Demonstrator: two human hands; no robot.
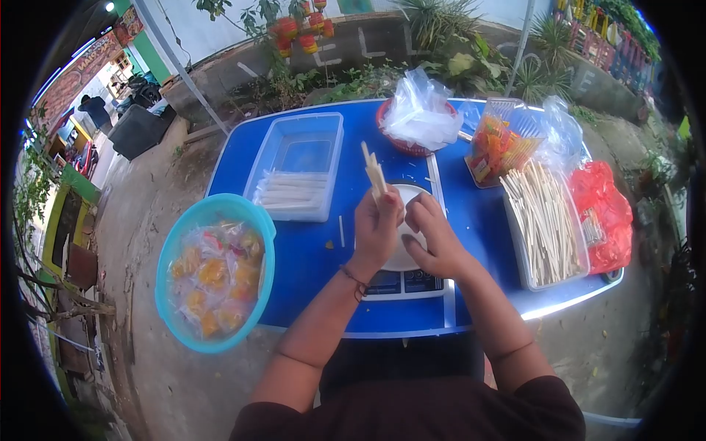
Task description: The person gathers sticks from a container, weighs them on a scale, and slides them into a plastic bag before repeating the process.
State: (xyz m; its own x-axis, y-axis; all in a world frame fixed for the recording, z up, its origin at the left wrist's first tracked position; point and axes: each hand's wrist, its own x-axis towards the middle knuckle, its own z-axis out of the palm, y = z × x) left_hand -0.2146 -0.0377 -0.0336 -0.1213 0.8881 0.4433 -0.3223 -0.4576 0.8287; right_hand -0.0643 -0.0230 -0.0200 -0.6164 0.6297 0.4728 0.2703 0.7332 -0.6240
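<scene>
My left hand is closed around a small bundle of pale thin sticks, which point up and away from me. Close beside it, my right hand has its fingers bent and its thumb apart, with nothing visible between them. Both hands are above a digital kitchen scale with a round white plate, partly hidden by them. To the right, a clear plastic box is filled with many loose sticks of the same kind. At left, a translucent tray contains sticks packed in clear bags.
A turquoise basin of bagged yellow-orange items overhangs the blue table's left edge. At the back stand a red basket of clear plastic bags and a container of orange packets. A red plastic bag lies far right.
</scene>
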